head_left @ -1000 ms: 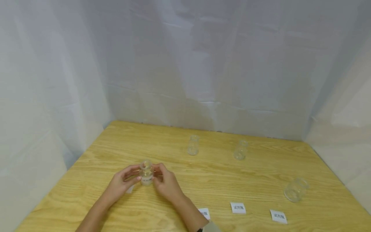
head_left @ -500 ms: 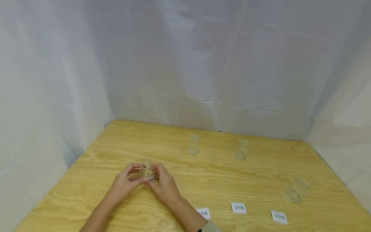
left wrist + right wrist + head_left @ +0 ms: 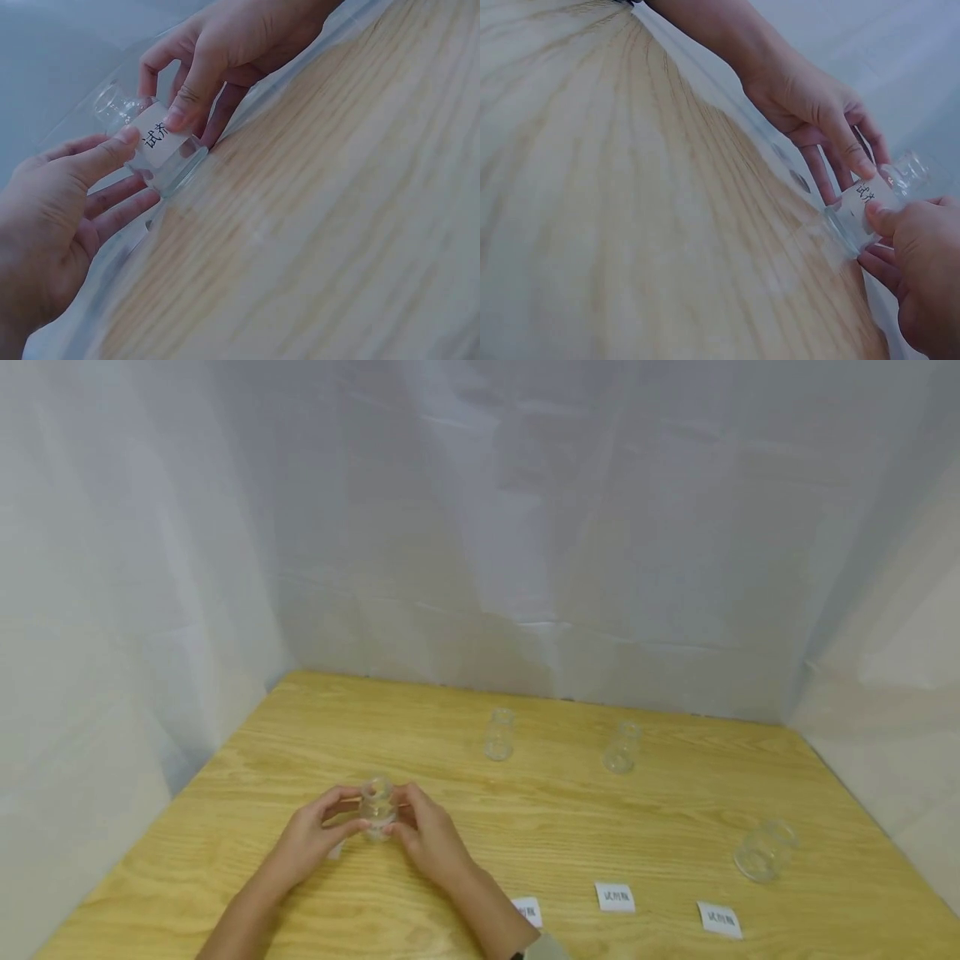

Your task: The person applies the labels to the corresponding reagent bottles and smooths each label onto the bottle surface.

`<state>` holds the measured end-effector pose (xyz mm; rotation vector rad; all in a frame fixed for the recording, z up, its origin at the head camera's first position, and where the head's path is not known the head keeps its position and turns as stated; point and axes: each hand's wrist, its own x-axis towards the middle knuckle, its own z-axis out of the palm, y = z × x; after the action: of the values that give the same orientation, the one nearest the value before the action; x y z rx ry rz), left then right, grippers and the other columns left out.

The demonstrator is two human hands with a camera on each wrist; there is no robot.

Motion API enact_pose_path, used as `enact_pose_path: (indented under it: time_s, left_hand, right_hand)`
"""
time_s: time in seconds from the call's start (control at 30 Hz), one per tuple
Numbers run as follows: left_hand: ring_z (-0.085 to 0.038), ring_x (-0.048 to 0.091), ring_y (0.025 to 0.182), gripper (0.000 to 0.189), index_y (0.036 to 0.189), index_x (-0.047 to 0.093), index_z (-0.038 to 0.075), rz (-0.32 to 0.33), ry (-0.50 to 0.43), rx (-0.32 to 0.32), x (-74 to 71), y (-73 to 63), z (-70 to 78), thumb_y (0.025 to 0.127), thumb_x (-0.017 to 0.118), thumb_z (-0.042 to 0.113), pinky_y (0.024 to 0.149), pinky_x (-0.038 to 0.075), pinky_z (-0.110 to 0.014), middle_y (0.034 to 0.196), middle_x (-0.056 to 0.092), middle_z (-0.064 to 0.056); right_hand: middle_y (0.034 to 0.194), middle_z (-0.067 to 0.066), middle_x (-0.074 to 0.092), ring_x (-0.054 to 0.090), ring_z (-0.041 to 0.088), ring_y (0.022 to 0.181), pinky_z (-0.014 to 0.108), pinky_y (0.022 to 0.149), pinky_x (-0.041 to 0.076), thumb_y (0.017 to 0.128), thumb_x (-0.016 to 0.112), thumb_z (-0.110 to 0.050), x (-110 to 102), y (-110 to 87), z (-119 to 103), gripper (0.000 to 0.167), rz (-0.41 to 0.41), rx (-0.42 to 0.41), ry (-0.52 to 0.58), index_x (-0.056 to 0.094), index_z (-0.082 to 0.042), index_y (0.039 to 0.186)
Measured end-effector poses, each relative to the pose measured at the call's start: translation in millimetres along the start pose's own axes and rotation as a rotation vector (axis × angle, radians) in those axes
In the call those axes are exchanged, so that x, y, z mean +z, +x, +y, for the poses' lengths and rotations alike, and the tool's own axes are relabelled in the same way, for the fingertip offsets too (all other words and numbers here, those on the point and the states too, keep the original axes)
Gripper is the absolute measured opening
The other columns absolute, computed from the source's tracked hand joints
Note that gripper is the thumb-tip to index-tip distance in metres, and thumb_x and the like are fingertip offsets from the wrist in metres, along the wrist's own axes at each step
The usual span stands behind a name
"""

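A small clear glass bottle with a narrower neck stands upright between my two hands, at the left of the table. My left hand grips it from the left and my right hand from the right. Across the bottle's front lies a white paper label with printed characters. In the left wrist view both thumbs press on this label, the left thumb at one end and the right thumb at the other. The other fingers support the bottle's sides and back, partly hidden by it.
Two glass bottles stand farther back, one bottle near the middle and another bottle right of it. A third bottle is at the right. Printed labels lie near the front. A white slip shows beside my left hand.
Half a second ago my thumbs met at the bottle's front; now they sit slightly apart. The white slip beside my left hand, hidden then, shows again. The other bottles have stayed put.
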<state>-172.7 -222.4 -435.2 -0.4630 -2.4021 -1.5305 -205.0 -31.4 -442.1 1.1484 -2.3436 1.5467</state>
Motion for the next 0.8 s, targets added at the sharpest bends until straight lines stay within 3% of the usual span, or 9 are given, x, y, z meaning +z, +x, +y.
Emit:
enact_pose_path:
  time_s: [0.13, 0.3, 0.47, 0.57, 0.67, 0.8]
  left_hand:
    - [-0.033, 0.055, 0.104, 0.040, 0.118, 0.054, -0.005, -0.038, -0.033, -0.013, -3.2, 0.1, -1.6, 0.083, 0.066, 0.008, 0.084, 0.048, -0.035, 0.121, 0.055, -0.019]
    - [-0.037, 0.053, 0.106, 0.046, 0.124, 0.048, -0.009, -0.072, -0.056, -0.074, -6.5, -1.9, -2.7, 0.086, 0.064, 0.011, 0.085, 0.047, -0.035, 0.119, 0.054, -0.024]
    - [-0.037, 0.052, 0.108, 0.046, 0.126, 0.048, -0.008, -0.091, -0.076, -0.088, -8.4, -3.2, -2.0, 0.087, 0.062, 0.013, 0.085, 0.047, -0.033, 0.122, 0.053, -0.022]
    - [-0.034, 0.053, 0.108, 0.046, 0.126, 0.049, -0.005, -0.090, -0.068, -0.089, -8.7, -4.1, -1.7, 0.087, 0.063, 0.015, 0.085, 0.047, -0.033, 0.122, 0.054, -0.019]
    - [-0.032, 0.054, 0.107, 0.045, 0.126, 0.050, -0.004, -0.082, -0.061, -0.098, -8.7, -4.6, -1.8, 0.087, 0.063, 0.016, 0.086, 0.047, -0.032, 0.122, 0.055, -0.018]
    - [-0.031, 0.054, 0.108, 0.045, 0.126, 0.050, -0.003, -0.076, -0.069, -0.124, -9.1, -4.4, -1.2, 0.088, 0.062, 0.017, 0.086, 0.046, -0.033, 0.122, 0.055, -0.016]
  right_hand:
    - [0.118, 0.012, 0.056, 0.058, 0.016, 0.102, 0.018, 0.084, 0.045, 0.087, 0.058, -0.002, -1.3, -0.2, 0.1, 0.028, -0.002, 0.012, -0.014, 0.048, -0.002, 0.113]
    - [0.119, 0.011, 0.055, 0.056, 0.016, 0.104, 0.020, 0.084, 0.045, 0.088, 0.058, -0.002, -1.4, -0.4, -0.2, 0.028, -0.015, 0.057, 0.015, 0.048, -0.003, 0.114]
    - [0.118, 0.006, 0.054, 0.055, 0.015, 0.105, 0.022, 0.084, 0.045, 0.088, 0.062, -0.022, -1.3, -0.6, -3.9, 0.036, -0.038, 0.164, 0.116, 0.047, -0.009, 0.118]
    - [0.116, 0.005, 0.055, 0.055, 0.015, 0.103, 0.021, 0.083, 0.046, 0.087, 0.060, -0.031, 0.2, -0.6, -4.1, 0.039, -0.028, 0.139, 0.111, 0.047, -0.009, 0.117]
    - [0.112, 0.004, 0.058, 0.056, 0.013, 0.101, 0.019, 0.081, 0.046, 0.088, 0.057, -0.027, 1.8, -0.1, -1.0, 0.035, -0.001, 0.058, 0.066, 0.049, -0.007, 0.115]
    - [0.110, 0.005, 0.060, 0.057, 0.013, 0.100, 0.019, 0.081, 0.046, 0.089, 0.055, -0.023, 0.6, 1.0, 0.5, 0.029, 0.014, 0.027, 0.022, 0.051, -0.006, 0.112]
